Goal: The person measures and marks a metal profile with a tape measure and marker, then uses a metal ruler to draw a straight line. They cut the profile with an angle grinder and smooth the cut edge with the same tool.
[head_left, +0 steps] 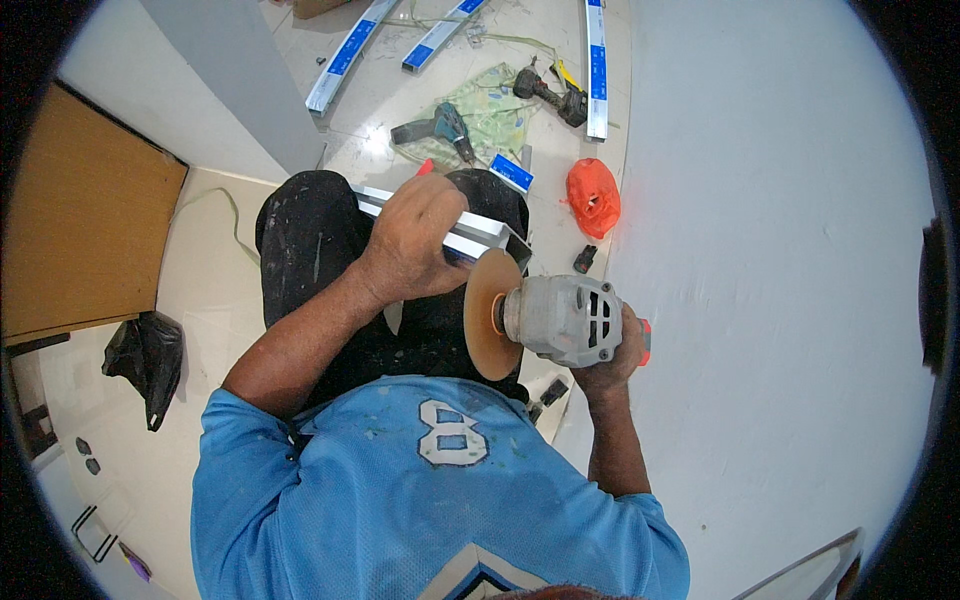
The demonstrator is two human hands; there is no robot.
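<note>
Angle grinder (568, 318) sits in the curled right hand (618, 362), its brown disc (488, 318) at the right end of the metal channel (490, 230), contact unclear. Left hand (412, 232) clamps the channel by the knees (308, 232), presumably to steady it.

A metal bar (485, 233) is held over the knees (303, 220) by the left hand (415, 232), its right end just beside the disc (488, 335) of a grinder (565, 315). The grinder is held by the right hand (620, 358), to the right of the lap. Beyond the knees, a drill (450, 125) is laid partly on a cloth (497, 100) on the floor (225, 280); a second drill (548, 94) is placed to its right (at the cloth's edge), just left of a long bar (597, 75). Two more bars (348, 58) are laid farther left. A bag (594, 195) is set between the knees and the right wall (780, 210).
</note>
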